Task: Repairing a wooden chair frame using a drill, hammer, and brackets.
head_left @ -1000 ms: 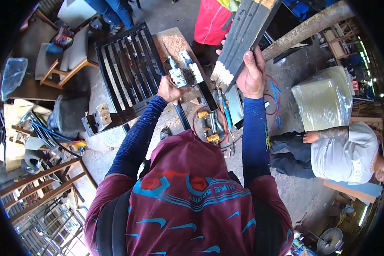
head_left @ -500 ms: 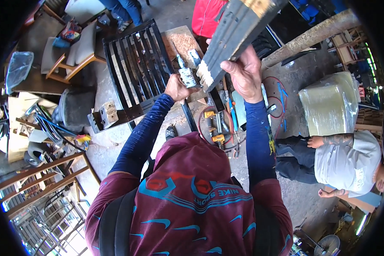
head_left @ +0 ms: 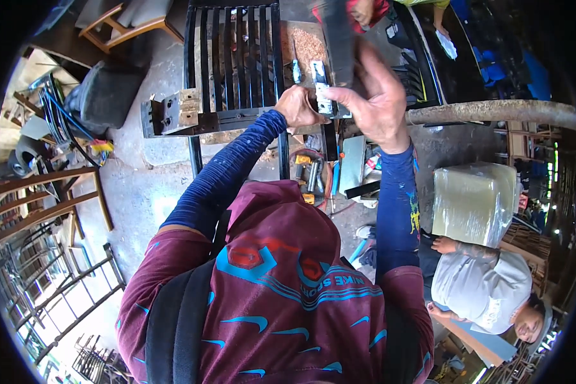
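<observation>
My left hand (head_left: pixel 299 107) is closed beside the near right corner of a black slatted frame (head_left: pixel 240 116). A block smeared with white paste (head_left: pixel 322 101) sits right by its fingers, and I cannot make out what they grip. My right hand (head_left: pixel 379 105) has its fingers up along a dark grooved wooden beam (head_left: pixel 336 45), the thumb stretched over toward the white-smeared block. The beam is blurred by motion and its near end is down by the block. A thin tool with a pale handle (head_left: pixel 296 72) lies just beyond my left hand.
Wood shavings (head_left: pixel 306 45) cover a board beyond. Another person's hand (head_left: pixel 363 11) is near the beam's far end. Yellow-and-black power tools (head_left: pixel 305 160) lie on the floor below my hands. At right are a rough pole (head_left: pixel 493 114), a plastic-wrapped block (head_left: pixel 473 201) and a person in grey (head_left: pixel 483 291).
The beam has swung more upright, its near end coming down toward the white-smeared block. My left hand has moved right and up in the view, while my right hand has tilted over with its thumb inward.
</observation>
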{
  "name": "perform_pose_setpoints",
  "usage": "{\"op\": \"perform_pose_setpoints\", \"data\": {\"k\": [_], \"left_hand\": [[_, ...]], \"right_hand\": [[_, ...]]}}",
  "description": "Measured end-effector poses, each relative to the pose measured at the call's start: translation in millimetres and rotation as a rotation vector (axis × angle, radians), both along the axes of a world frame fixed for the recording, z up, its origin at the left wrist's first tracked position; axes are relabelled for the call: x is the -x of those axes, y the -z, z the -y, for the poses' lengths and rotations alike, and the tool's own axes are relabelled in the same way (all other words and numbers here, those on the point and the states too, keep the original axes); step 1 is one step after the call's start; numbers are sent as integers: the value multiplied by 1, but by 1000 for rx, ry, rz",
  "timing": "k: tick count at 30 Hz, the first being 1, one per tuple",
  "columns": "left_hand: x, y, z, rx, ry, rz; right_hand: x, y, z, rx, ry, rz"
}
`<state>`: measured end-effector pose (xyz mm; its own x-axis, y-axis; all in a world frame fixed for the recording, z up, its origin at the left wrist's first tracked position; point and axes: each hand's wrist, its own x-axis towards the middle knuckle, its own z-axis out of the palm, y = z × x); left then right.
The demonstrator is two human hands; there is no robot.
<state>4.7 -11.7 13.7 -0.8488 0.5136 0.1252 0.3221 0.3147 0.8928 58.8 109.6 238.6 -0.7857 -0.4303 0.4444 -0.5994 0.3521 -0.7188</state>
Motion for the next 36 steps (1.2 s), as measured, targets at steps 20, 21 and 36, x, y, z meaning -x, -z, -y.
{"op": "perform_pose_setpoints", "data": {"k": [20,21,36], "left_hand": [[1,15,3,22,63,-319],[2,14,5,32,67,-325],[4,12,8,87,95,-449]], "right_hand": [[-10,86,47,-329,36,-264],[-10,87,48,-341,55,-265],[-17,82,31,-506,172,-285]]}}
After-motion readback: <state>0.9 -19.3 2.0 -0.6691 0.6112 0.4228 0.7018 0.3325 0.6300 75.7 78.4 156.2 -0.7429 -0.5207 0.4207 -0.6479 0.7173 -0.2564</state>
